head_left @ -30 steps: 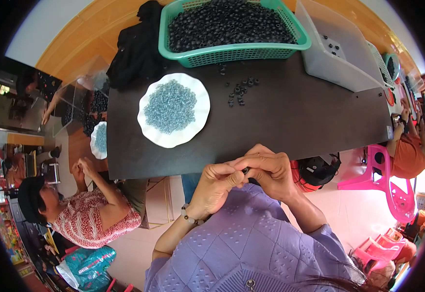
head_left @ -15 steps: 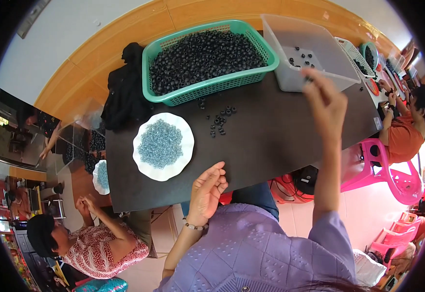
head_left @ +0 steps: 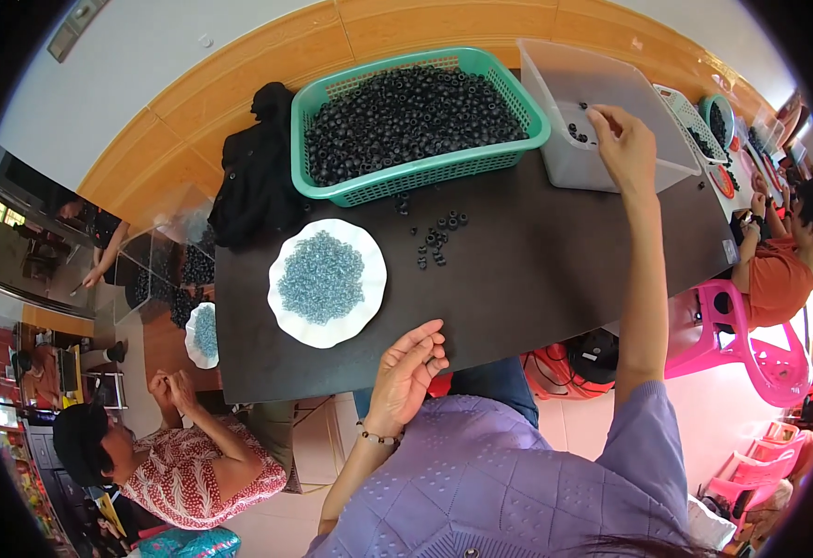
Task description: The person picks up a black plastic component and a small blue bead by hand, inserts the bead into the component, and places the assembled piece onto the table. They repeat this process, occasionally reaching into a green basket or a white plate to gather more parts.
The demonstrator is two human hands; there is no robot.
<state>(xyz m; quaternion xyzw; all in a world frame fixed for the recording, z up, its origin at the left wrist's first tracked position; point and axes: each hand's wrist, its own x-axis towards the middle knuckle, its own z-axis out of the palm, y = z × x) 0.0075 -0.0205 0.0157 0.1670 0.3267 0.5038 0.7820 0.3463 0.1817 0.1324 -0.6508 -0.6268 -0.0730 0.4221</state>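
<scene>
Since half a second ago the right hand [head_left: 622, 139] has stayed stretched over the clear bin [head_left: 653, 158], its fingers pinched narrow just inside the rim; whether a ring is still between them I cannot tell. Meanwhile the left hand [head_left: 408, 370] has kept to the near edge of the dark worktop [head_left: 555, 270], fingers loosely spread and holding nothing.

As for progress, only a few black rings [head_left: 576, 133] lie in the bin. The green basket [head_left: 341, 191] is heaped with black rings, a small scatter [head_left: 433, 240] lies loose beside it, and the white plate [head_left: 369, 298] is piled with blue-grey beads [head_left: 321, 277], so most of the work looks undone.

No label or sign is legible. A black cloth [head_left: 253, 181] lies left of the basket.
</scene>
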